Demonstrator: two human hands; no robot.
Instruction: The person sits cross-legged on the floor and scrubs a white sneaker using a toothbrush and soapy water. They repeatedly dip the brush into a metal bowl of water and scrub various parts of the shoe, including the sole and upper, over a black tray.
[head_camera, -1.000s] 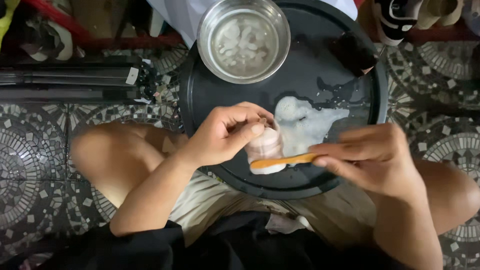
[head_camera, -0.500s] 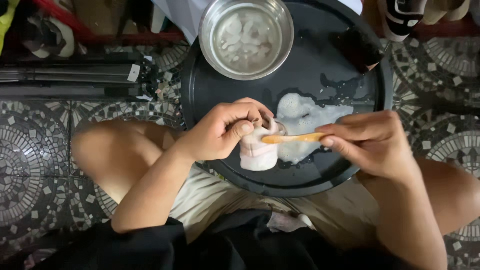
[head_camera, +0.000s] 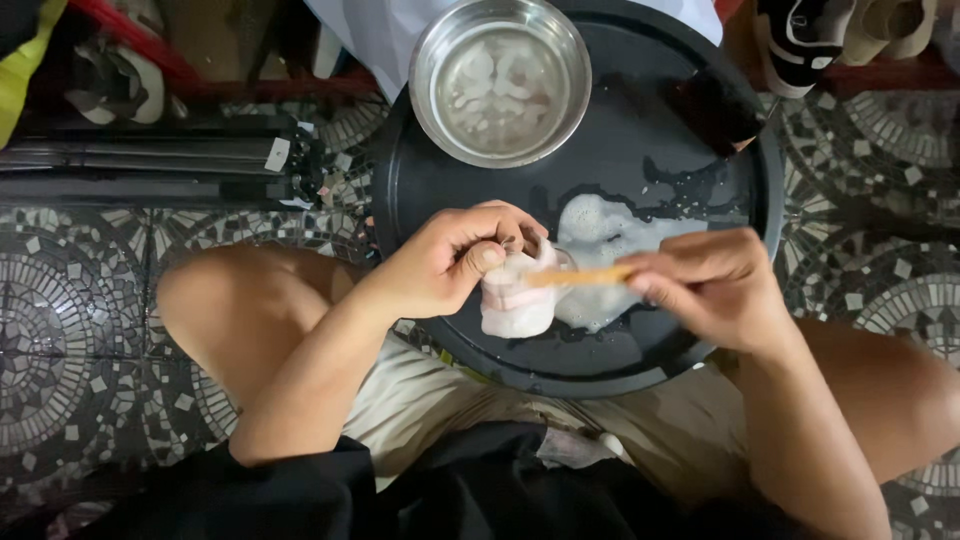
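The person sits cross-legged on a mosaic-tiled floor (head_camera: 90, 330) with a round black tray (head_camera: 440, 190) resting over the lap; everything else is placed here relative to that tray.

The left hand (head_camera: 455, 262) hovers above the near-centre of the tray. Its fingers (head_camera: 488, 258) are curled closed around the top of a pale, whitish-pink soft lump (head_camera: 512, 300), which looks like a wet cloth or a piece of raw squid; which of the two cannot be told. The lump hangs just over the tray's surface, at its near half.

The right hand (head_camera: 712, 285) is over the tray's right near edge. Its fingers are pinched tight on a thin orange-yellow stick (head_camera: 580, 276), possibly a brush handle. The stick points left and its far end touches the lump, just beside the left thumb.

On the tray, right behind the lump and stick, spreads a patch of white foam (head_camera: 610, 232). At the tray's far side stands a round steel bowl (head_camera: 500, 80) holding cloudy liquid. At the far right of the tray sits a dark object (head_camera: 715, 110), too dim to identify.

Beyond the tray's far right rim, a black-and-white shoe (head_camera: 800, 40) lies on the floor.
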